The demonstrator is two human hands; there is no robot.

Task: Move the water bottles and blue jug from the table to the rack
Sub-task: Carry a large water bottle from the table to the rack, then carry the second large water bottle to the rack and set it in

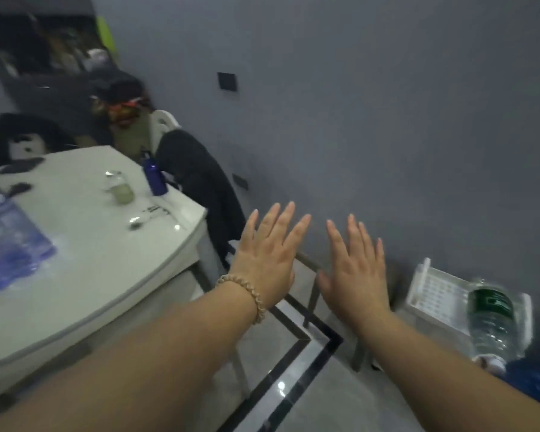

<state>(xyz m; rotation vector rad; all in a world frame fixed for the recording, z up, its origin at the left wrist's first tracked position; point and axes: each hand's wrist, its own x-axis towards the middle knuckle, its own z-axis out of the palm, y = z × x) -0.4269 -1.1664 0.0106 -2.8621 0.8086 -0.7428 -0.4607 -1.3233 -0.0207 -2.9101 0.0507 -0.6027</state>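
Note:
Both my hands are stretched out flat in mid-air, fingers straight, holding nothing: my left hand, with a bead bracelet at the wrist, and my right hand beside it. On the white table at the left stand a dark blue metal bottle near the far edge, a small clear bottle with pale liquid, and a large blue water jug at the left border. At the lower right a white rack holds a clear water bottle with a green label, lying on it.
A chair draped with a dark garment stands between the table and the grey wall. Dark clutter and a shelf fill the far left corner. The floor below my hands is glossy tile with a black border stripe.

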